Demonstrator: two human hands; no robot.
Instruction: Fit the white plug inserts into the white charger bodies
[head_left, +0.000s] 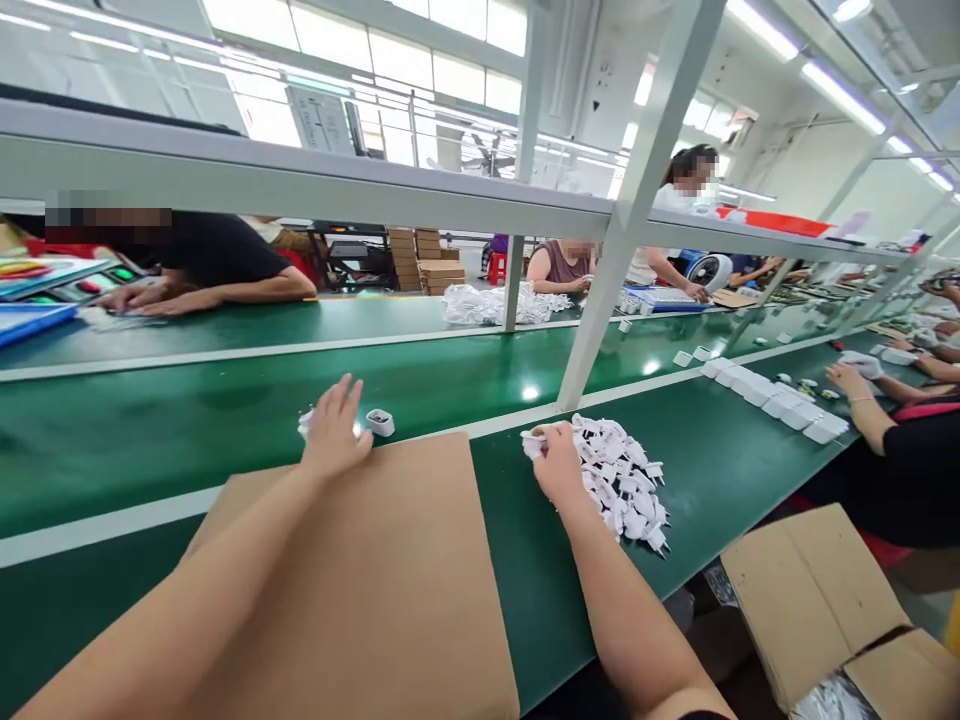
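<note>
My left hand [335, 432] reaches over the green conveyor belt, its fingers stretched out and apart. Right beside it stands a small white charger housing [380, 422] with an open top. Another white piece [304, 424] shows at the hand's left edge, partly covered by it; whether they touch I cannot tell. My right hand [559, 466] is closed on a white plug part [532, 442] at the left side of a pile of white plug parts [622, 475], several of which have two pins.
A flat cardboard sheet [390, 580] lies under my left forearm. A white metal post [611, 240] rises behind the plug pile. White housings [780, 395] stand in a row to the right, near a co-worker's hand [851, 382]. An open carton [817, 590] sits below the table edge.
</note>
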